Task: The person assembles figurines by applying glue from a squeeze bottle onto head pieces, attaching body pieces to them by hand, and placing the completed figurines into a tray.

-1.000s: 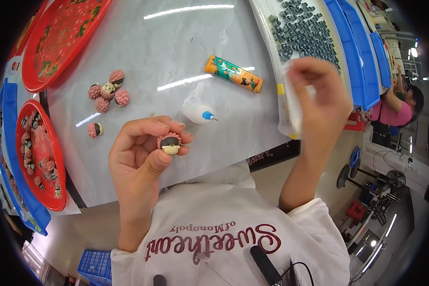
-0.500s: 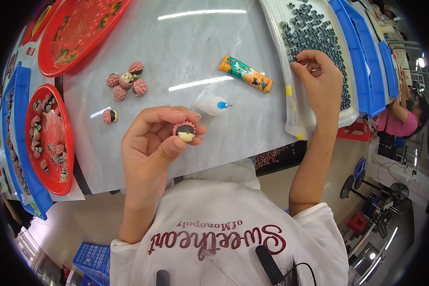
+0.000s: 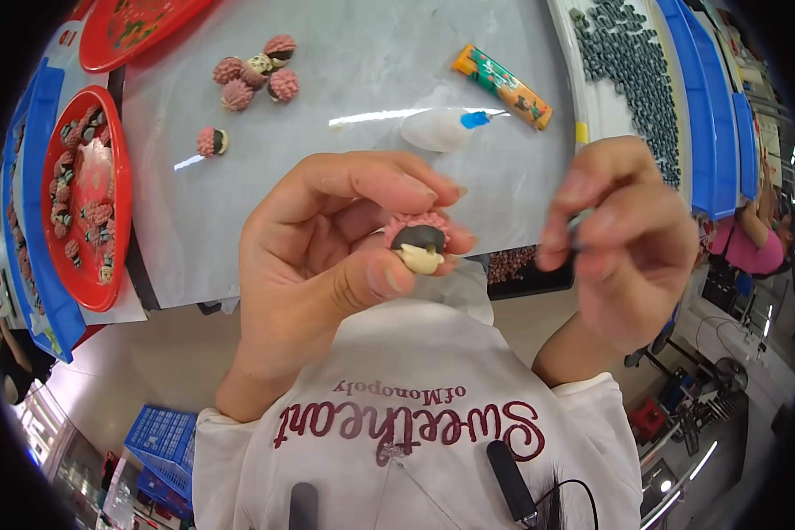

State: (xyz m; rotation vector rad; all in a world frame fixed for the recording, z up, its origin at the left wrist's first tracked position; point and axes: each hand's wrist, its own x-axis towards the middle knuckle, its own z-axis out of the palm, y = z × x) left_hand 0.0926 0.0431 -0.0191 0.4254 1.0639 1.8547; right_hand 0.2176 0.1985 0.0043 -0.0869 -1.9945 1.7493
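Observation:
Between the thumb and fingertips of my left hand [image 3: 296,256] is a small moulded figurine [image 3: 418,240], with a bumpy pink top, a dark grey band and a cream base. My right hand [image 3: 627,238], smeared by motion, pinches a tiny dark grey piece [image 3: 579,223] to the right of the figurine, apart from it. Beyond them on the table lies a white squeeze bottle [image 3: 433,131] with a blue needle tip. A lone pink figurine [image 3: 209,141] rests farther left, and a cluster of similar pink figurines [image 3: 254,72] sits behind it.
An orange and green packet [image 3: 503,87] lies near a white tray [image 3: 602,115] of many dark grey pieces. Blue bins [image 3: 708,132] stand at right. On the left are a red plate [image 3: 51,221] of figurines, another red tray [image 3: 141,44] and a blue bin [image 3: 49,318]. A co-worker's pink top [image 3: 755,246] shows far right.
My right hand has left the tray of grey pieces and come nearer my left hand, a tiny dark piece in its pinch. My left hand has moved right, still holding the figurine. The view has shifted.

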